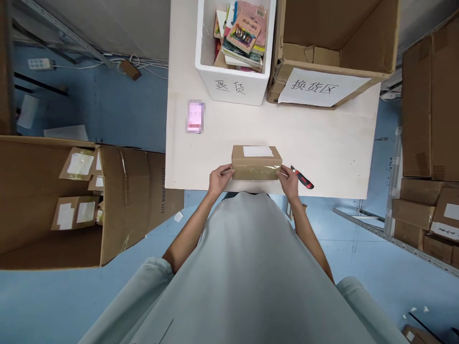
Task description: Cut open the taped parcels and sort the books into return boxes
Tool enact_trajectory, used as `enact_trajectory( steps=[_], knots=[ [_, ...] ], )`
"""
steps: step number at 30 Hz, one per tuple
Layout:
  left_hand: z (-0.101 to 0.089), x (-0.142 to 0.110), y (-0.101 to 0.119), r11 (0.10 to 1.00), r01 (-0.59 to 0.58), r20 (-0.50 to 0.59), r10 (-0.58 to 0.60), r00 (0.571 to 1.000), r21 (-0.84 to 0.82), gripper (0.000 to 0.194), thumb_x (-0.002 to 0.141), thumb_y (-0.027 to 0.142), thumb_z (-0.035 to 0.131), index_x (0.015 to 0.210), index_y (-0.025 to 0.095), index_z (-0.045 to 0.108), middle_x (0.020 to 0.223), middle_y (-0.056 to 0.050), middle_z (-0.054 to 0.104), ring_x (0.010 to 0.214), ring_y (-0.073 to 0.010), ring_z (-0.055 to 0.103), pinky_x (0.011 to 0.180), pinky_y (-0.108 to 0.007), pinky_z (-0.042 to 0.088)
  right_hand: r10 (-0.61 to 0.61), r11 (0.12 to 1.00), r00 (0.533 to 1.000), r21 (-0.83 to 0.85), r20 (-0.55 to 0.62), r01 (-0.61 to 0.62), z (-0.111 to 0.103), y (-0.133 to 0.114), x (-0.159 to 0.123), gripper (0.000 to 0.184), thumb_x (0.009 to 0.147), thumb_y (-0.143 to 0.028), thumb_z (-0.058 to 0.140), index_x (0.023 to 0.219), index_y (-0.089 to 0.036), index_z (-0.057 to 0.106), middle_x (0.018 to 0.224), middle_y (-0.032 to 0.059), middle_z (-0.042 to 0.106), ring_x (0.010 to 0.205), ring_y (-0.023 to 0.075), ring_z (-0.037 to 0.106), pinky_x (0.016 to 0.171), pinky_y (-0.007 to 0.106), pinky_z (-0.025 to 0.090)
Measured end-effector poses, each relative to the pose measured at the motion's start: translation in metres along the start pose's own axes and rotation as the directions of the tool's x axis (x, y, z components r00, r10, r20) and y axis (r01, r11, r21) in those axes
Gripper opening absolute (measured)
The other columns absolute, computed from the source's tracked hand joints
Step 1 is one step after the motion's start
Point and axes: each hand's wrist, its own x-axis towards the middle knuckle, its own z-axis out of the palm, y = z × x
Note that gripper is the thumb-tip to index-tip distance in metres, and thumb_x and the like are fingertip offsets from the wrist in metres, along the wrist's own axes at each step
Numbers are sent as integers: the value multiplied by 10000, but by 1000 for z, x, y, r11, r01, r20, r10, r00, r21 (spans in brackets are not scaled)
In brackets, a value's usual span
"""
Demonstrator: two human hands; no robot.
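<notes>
A small brown cardboard box point(247, 163) lies near the front edge of the white table, with shiny tape along its near side and a white label on top. My left hand point(219, 179) grips its left end between thumb and fingers. At the opposite end, my right hand point(289, 181) pinches the box's right side in the same way. Just right of that hand rests a red and black utility knife point(303, 178).
At the table's point(322, 143) back stand a white bin point(234, 88) of books and a large open carton point(358, 71). A blurred pink object point(195, 116) lies left. An open carton point(132, 205) with small boxes stands on the left; boxes point(416, 134) are stacked right.
</notes>
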Motion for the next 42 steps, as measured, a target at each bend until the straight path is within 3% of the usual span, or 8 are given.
enact_trajectory(
  steps=[8,14,20,25,28,34,38,42],
  knots=[
    [4,14,12,990,62,-14,-61,998,128,316,1026,359,717,1263,179,824,1359,-136,830,1227,-312,798,1162,-460,613,73,991,997,-112,-23,-76,11,-5,17,585,943,-669,704,1253,-186,818,1375,205,811,1146,355,802,1119,580,632],
    [7,2,20,974,103,-155,-72,985,202,567,1012,425,795,1504,170,674,1608,-218,658,1430,-352,691,1188,-477,582,61,995,996,-75,-58,-66,9,4,16,679,901,-752,741,1261,-178,792,1331,216,821,1234,366,784,1143,567,623],
    [29,-39,67,986,-111,23,109,994,126,459,1086,347,677,1526,217,660,1433,-110,803,1413,-283,724,1278,-471,535,64,995,985,-71,-159,-76,-16,19,19,661,939,-756,630,1186,-173,820,1246,196,839,1188,351,781,1116,555,622],
    [65,-73,108,943,-318,261,284,923,99,402,1083,327,680,1482,321,726,1602,-40,710,1537,-309,644,1325,-498,511,68,989,979,-118,-194,-92,-42,21,22,559,993,-675,578,1137,-201,836,1113,134,847,1102,329,776,1012,518,656],
    [74,-81,118,923,-365,313,315,896,118,400,1095,313,639,1487,320,719,1670,-37,653,1602,-304,579,1348,-515,486,46,988,985,-136,-166,-69,-48,19,20,507,992,-649,595,1126,-224,837,1095,107,847,1099,317,779,1024,500,652],
    [57,-67,101,927,-338,236,296,926,163,414,1096,338,628,1502,285,689,1606,-83,687,1519,-297,640,1298,-481,523,36,994,986,-96,-160,-52,-38,19,17,549,987,-661,614,1202,-199,819,1199,150,849,1172,337,778,1100,538,626],
    [40,-40,68,956,-180,23,180,983,233,391,1078,361,661,1439,216,699,1480,-137,724,1377,-296,708,1211,-447,578,44,995,995,-88,-93,-52,-18,15,17,588,954,-700,650,1190,-186,810,1250,193,838,1179,353,783,1116,539,619],
    [26,-13,39,961,-49,-84,74,994,272,301,1083,336,618,1333,208,728,1420,-142,767,1348,-301,719,1192,-464,586,33,990,999,-140,-35,-37,3,-1,12,552,1004,-670,622,1235,-201,797,1286,190,822,1188,347,773,1110,531,619]
  ],
)
